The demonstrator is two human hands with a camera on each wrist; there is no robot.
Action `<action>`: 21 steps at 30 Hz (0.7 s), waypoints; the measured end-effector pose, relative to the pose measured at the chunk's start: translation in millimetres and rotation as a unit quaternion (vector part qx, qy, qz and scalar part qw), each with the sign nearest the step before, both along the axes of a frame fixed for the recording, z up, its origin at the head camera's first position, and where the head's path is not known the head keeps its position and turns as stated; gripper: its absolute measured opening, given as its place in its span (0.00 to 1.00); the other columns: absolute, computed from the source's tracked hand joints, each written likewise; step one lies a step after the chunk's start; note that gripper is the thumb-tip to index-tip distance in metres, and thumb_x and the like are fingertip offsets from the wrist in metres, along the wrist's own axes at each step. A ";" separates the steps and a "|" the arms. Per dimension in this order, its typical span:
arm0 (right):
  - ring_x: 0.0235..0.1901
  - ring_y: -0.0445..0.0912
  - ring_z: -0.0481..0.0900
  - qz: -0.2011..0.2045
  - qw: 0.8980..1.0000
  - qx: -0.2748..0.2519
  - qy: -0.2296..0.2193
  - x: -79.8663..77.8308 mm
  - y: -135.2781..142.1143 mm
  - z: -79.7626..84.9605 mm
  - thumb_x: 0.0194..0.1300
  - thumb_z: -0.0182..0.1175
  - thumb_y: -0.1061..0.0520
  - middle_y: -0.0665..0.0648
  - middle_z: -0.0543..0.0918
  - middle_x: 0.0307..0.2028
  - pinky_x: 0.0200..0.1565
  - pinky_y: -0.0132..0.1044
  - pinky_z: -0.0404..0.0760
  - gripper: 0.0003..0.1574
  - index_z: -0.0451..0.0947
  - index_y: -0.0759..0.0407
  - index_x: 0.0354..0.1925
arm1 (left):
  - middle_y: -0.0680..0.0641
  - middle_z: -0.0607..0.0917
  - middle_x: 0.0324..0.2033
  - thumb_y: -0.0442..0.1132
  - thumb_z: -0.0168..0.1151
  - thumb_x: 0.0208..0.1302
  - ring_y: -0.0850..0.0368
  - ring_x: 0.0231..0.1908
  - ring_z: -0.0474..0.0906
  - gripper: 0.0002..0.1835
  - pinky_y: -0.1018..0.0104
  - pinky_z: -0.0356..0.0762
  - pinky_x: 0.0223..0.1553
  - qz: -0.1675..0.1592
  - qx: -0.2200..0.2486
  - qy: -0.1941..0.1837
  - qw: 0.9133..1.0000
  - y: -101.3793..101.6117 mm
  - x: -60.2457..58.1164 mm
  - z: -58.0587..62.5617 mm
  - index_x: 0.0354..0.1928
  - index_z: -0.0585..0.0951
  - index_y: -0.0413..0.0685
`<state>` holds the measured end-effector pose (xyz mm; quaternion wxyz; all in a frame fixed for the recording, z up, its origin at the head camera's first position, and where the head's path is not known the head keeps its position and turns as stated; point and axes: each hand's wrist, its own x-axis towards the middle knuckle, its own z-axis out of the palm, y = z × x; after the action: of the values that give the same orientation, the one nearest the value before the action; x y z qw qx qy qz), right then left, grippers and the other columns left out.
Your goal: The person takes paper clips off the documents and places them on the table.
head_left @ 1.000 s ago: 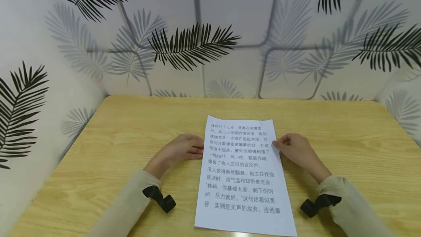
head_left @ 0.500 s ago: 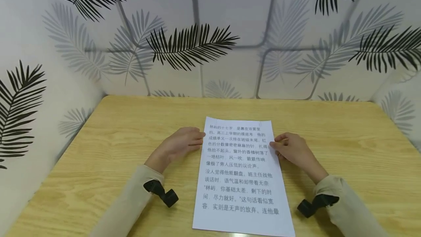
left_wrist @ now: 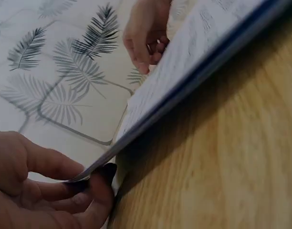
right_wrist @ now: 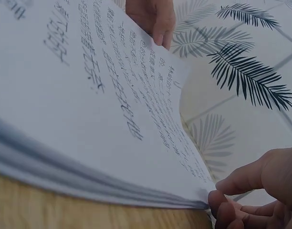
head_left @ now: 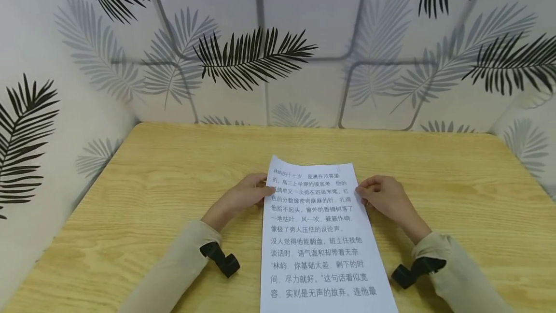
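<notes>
A stack of white sheets point(head_left: 319, 235) printed with Chinese characters is in front of me in the head view, its near edge cut off by the frame. My left hand point(head_left: 241, 197) pinches its left edge near the top, thumb over the page. At the right edge, about level with it, my right hand point(head_left: 388, 199) pinches the paper between thumb and fingers. In the left wrist view the stack's side point(left_wrist: 184, 76) slants up above the wood, showing a dark blue underside. Several layers point(right_wrist: 79, 171) show along the edge in the right wrist view, and the page bows between both hands.
The wooden table point(head_left: 130, 216) extends to both sides of the paper. Behind it stands a pale wall point(head_left: 304, 91) with a leaf pattern. A black wrist camera point(head_left: 228, 264) sits on the left sleeve, and another camera point(head_left: 404, 277) on the right.
My left hand's thumb has moved onto the page from the left edge. The stack's far edge now curves, and its near edge has slid out of the frame. The right hand has barely moved.
</notes>
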<state>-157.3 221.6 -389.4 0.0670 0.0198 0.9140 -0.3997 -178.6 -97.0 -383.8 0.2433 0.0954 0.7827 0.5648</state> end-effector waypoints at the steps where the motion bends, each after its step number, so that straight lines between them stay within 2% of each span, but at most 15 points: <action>1: 0.24 0.44 0.76 0.002 1.000 0.002 0.003 0.2 -0.5 -0.3 0.68 0.57 0.57 0.56 0.83 0.26 0.26 0.31 0.78 0.16 0.77 0.70 0.44 | 0.39 0.85 0.39 0.31 0.50 0.71 0.58 0.31 0.80 0.16 0.69 0.81 0.33 -0.002 -0.015 0.005 1.000 -1.0 0.8 -0.1 0.56 0.75 0.30; 4: 0.24 0.44 0.76 0.007 1.000 0.003 0.008 0.3 -1.3 -1.5 0.68 0.57 0.56 0.56 0.82 0.26 0.25 0.31 0.77 0.15 0.77 0.68 0.44 | 0.39 0.86 0.31 0.29 0.54 0.68 0.55 0.25 0.84 0.10 0.65 0.86 0.30 0.010 -0.044 0.008 0.999 -5.4 2.7 0.8 0.44 0.79 0.28; 6: 0.24 0.44 0.76 0.008 1.000 -0.001 0.011 0.0 -1.1 -2.3 0.69 0.56 0.56 0.56 0.82 0.26 0.25 0.31 0.77 0.14 0.77 0.68 0.44 | 0.38 0.86 0.27 0.28 0.57 0.66 0.53 0.22 0.85 0.07 0.62 0.87 0.28 0.026 -0.046 0.002 0.999 -8.1 2.9 0.9 0.39 0.80 0.27; 11: 0.25 0.45 0.76 0.004 1.000 -0.008 0.024 -0.2 1.5 -3.6 0.68 0.56 0.58 0.59 0.82 0.29 0.24 0.30 0.78 0.14 0.76 0.69 0.45 | 0.35 0.87 0.31 0.28 0.58 0.66 0.54 0.23 0.85 0.11 0.62 0.87 0.30 0.051 -0.013 0.010 0.999 -7.0 0.7 -2.6 0.45 0.79 0.25; 15: 0.24 0.45 0.75 0.003 0.999 -0.004 0.038 0.5 2.8 -4.1 0.67 0.57 0.59 0.60 0.80 0.29 0.23 0.30 0.77 0.12 0.75 0.69 0.43 | 0.37 0.87 0.31 0.30 0.58 0.67 0.55 0.23 0.84 0.11 0.62 0.87 0.29 0.073 -0.012 0.023 0.997 -2.7 -0.2 -5.5 0.45 0.80 0.27; 21: 0.25 0.46 0.75 0.017 0.994 0.030 0.104 1.0 5.5 1.2 0.65 0.59 0.61 0.59 0.81 0.29 0.22 0.30 0.75 0.07 0.77 0.66 0.37 | 0.40 0.87 0.29 0.32 0.60 0.66 0.58 0.23 0.82 0.10 0.65 0.86 0.26 0.095 -0.019 0.077 0.992 -2.6 0.1 -5.4 0.44 0.83 0.32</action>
<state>-156.3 227.1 -388.1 -0.0225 -0.0351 0.9279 -0.3706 -178.5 -99.7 -389.2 0.1299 0.0593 0.8150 0.5615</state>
